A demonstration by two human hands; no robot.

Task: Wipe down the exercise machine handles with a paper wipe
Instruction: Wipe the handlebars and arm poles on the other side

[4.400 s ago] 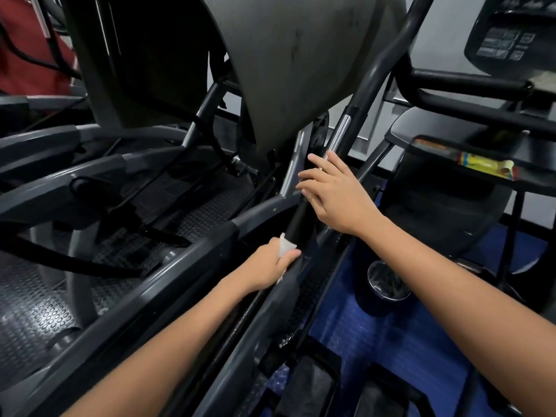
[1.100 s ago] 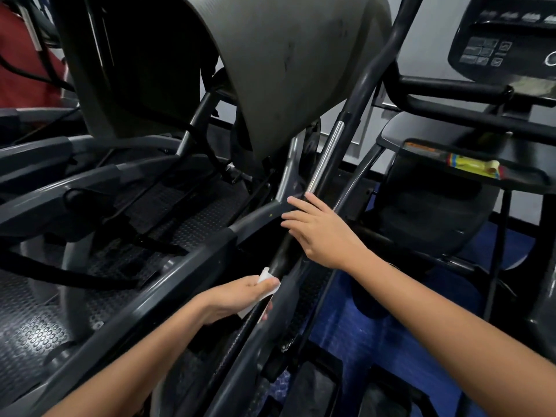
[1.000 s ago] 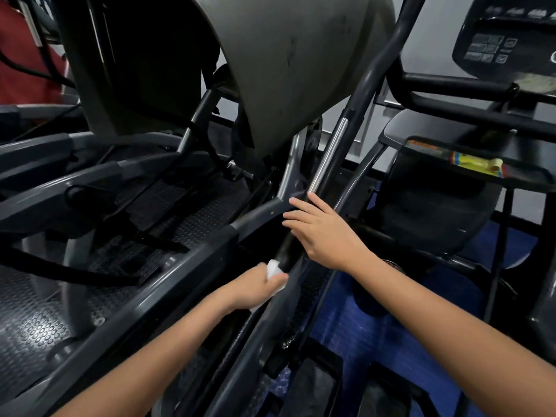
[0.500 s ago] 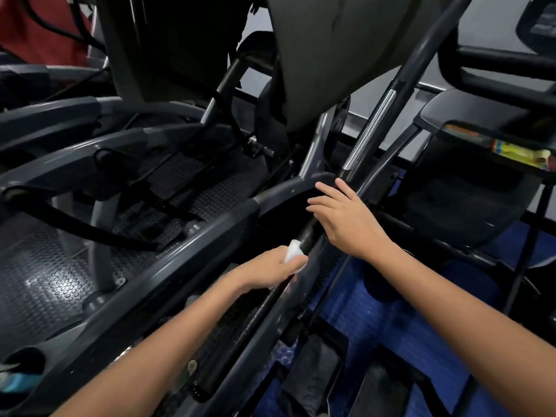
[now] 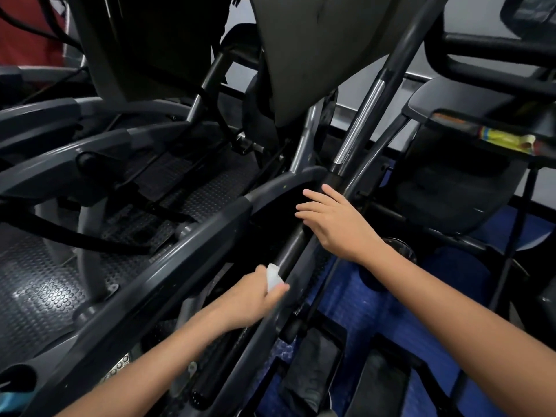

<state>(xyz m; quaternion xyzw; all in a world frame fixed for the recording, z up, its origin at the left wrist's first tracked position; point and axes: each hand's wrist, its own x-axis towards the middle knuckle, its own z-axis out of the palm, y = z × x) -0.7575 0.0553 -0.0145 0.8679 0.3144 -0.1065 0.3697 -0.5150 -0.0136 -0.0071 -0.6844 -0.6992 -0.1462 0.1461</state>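
Note:
A long black handle bar (image 5: 290,251) with a chrome sleeve higher up runs diagonally through the middle of the exercise machine. My left hand (image 5: 252,299) grips a small white paper wipe (image 5: 273,276) and presses it against the lower part of that bar. My right hand (image 5: 334,221) rests on the bar just above, its fingers straight and spread toward the left. The bar's lower end (image 5: 201,392) is a black rubber grip near the bottom of the view.
A wide grey side rail (image 5: 180,266) of the machine runs parallel on the left. A big grey shroud (image 5: 316,55) hangs overhead. Black foot pedals (image 5: 313,371) sit over blue flooring below. Another machine with a tray (image 5: 481,130) stands at the right.
My left hand with the wipe has slid a little down along the bar. My right hand stays on the bar above. The view has shifted slightly.

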